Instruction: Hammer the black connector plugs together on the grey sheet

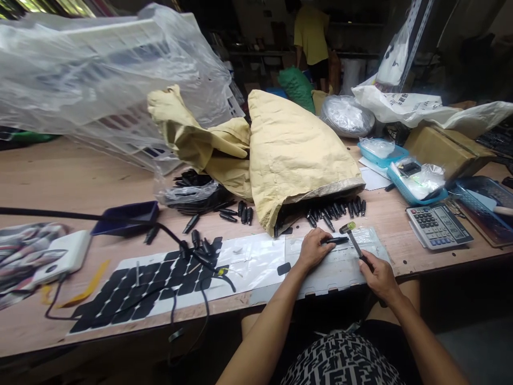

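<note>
On a pale board at the table's front edge, my left hand is closed on a black pen-like cylinder, which lies sideways with its end sticking out to the right. My right hand grips the dark handle of a small hammer. The hammer's head, with a yellowish-green face, is raised close to the cylinder's right end; whether they touch I cannot tell. Just beyond my hands, several similar black cylinders spill from the mouth of a large tan sack.
Left of the board lies a sheet of black rounded squares crossed by cables. A dark blue tray and a white power strip sit further left. At right are a calculator and blue baskets. A person stands behind.
</note>
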